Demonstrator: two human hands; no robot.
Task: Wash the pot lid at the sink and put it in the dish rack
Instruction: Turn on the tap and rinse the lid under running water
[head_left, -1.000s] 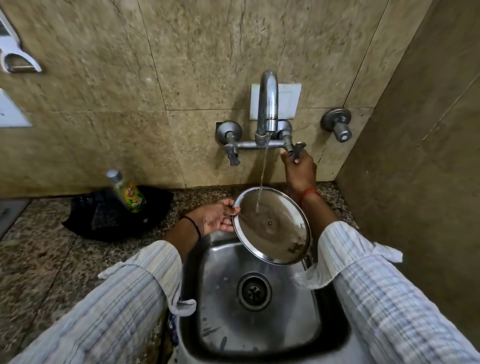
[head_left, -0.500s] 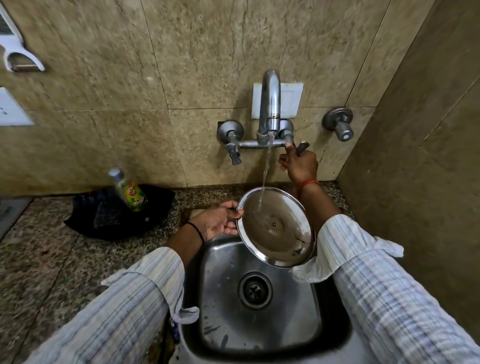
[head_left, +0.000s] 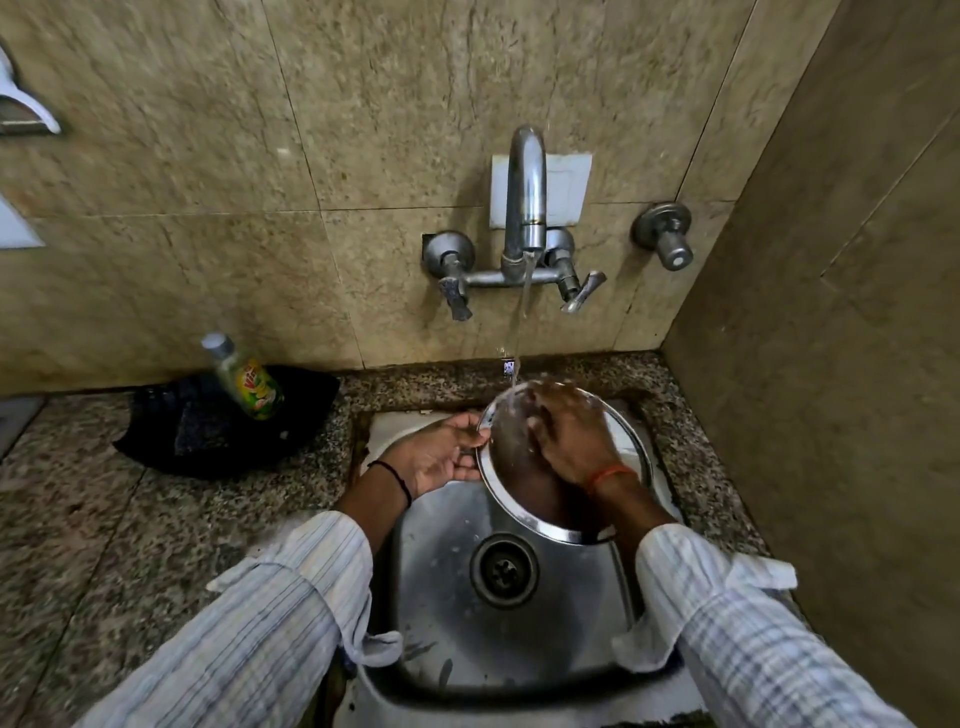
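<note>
- Since a moment ago, the right hand (head_left: 569, 441) has left the tap handle (head_left: 584, 293) and come down onto the pot lid (head_left: 524, 483).
- Upper left of the frame: a white fixture (head_left: 26, 111) on the tiled wall.
- Left of centre: a dish soap bottle (head_left: 247, 379), tilted, on a black cloth (head_left: 208, 431) on the speckled bench (head_left: 104, 519).
- Centre: the left hand (head_left: 441, 454) holds the lid by its left rim, fingers (head_left: 467, 423) curled over the edge.
- Centre, just right: the lid is tilted above the steel sink (head_left: 441, 597), its inner face up, under the water stream (head_left: 519, 332) from the tap (head_left: 525, 197).
- On the lid, the right hand lies palm down, fingers fairly straight and close together, pressed on the wet inner face.
- Right of the tap: a separate valve knob (head_left: 667, 236) on the wall.
</note>
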